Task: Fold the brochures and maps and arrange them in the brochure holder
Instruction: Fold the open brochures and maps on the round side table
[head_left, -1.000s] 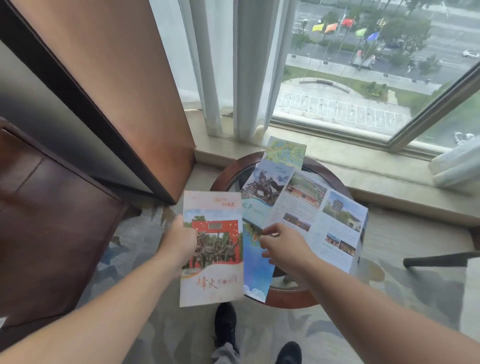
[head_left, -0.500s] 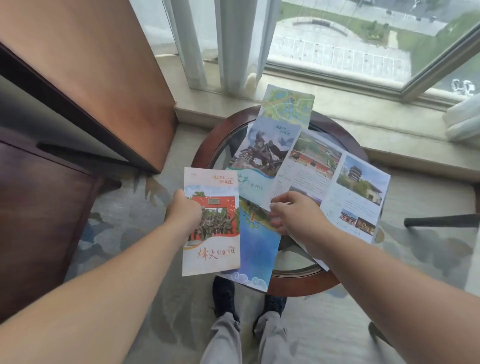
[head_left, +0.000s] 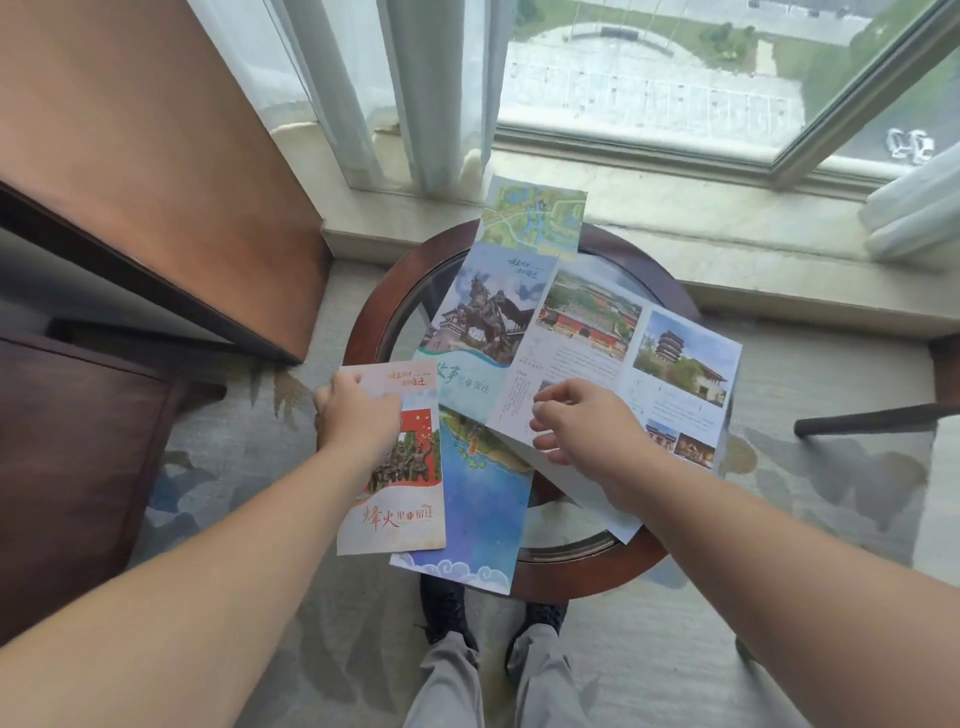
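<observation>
Early: one folded red brochure (head_left: 400, 499) gripped in left hand (head_left: 358, 415), right hand (head_left: 582, 431) pinching open brochure (head_left: 675, 374) on worktop (head_left: 587, 582); blue map (head_left: 483, 509) unfolded, nothing seen filed (holder out of view).

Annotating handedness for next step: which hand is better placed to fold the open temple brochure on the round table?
Right. The right hand is on the open temple brochure, fingers pinching its near edge; the left hand is occupied, gripping the folded red brochure.
</observation>
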